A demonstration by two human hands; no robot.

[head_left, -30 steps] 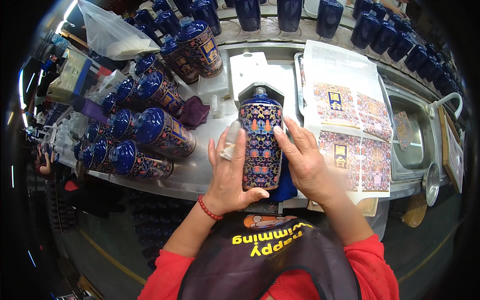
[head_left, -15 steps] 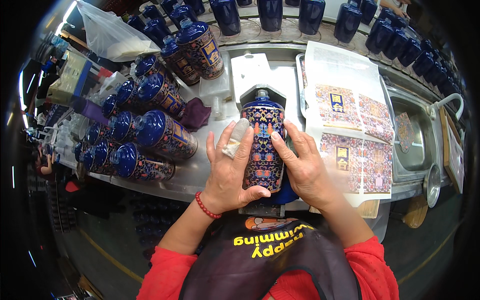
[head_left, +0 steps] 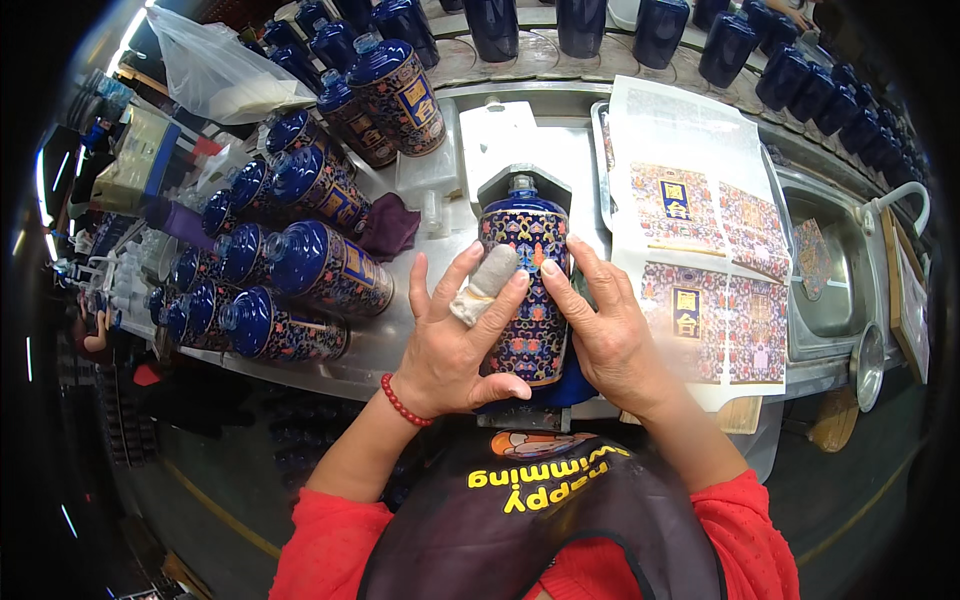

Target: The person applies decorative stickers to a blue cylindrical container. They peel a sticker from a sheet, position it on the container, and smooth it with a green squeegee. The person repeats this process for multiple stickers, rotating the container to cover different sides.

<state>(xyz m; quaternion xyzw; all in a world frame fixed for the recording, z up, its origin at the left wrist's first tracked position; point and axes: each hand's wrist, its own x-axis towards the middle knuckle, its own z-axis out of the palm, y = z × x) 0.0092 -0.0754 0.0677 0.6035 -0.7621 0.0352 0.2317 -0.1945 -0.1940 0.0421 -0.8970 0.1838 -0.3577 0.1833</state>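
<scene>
A dark blue bottle with a colourful floral pattern lies in front of me, its clear neck pointing away in a grey notched holder. My left hand has its fingers spread, with the index finger and a finger in a grey cloth finger cover on the left part of the patterned surface. Its thumb is stretched out near the bottle's lower end. My right hand lies along the other side, fingers extended, the thumb on the pattern and the index fingertip by the upper right edge.
Right of the bottle lie printed floral decal sheets, beside a metal sink. Several patterned blue bottles stand at left around a purple cloth. Plain blue bottles line a conveyor at the back.
My left hand's covered finger and index finger have slid right and slightly down over the bottle's pattern. The right hand stays nearly in place. The plain bottles at the back have shifted right.
</scene>
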